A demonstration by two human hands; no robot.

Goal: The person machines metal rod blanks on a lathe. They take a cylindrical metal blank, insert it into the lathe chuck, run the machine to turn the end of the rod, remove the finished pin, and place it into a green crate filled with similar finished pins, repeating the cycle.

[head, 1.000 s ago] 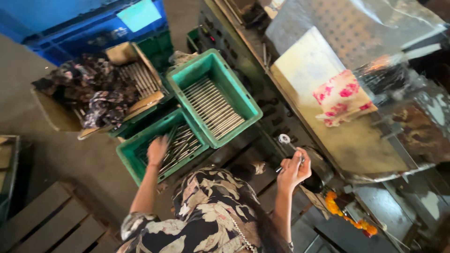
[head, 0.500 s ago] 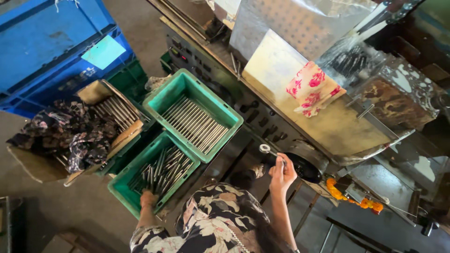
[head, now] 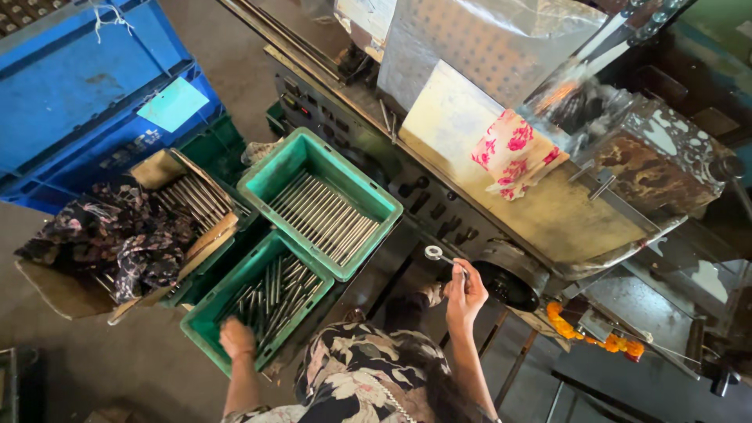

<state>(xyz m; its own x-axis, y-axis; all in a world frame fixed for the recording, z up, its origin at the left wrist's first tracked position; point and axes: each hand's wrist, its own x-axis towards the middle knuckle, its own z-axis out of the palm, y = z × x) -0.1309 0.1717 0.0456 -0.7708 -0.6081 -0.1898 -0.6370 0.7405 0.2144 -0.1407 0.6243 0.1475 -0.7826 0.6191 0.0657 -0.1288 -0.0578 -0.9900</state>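
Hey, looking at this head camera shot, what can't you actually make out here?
- Left hand: its fingers are turned down into the lower green crate, so any grip on the rods is hidden.
- Right hand: the ring-ended tool is too small to identify.
- Cardboard box: a dark patterned cloth covers most rods.
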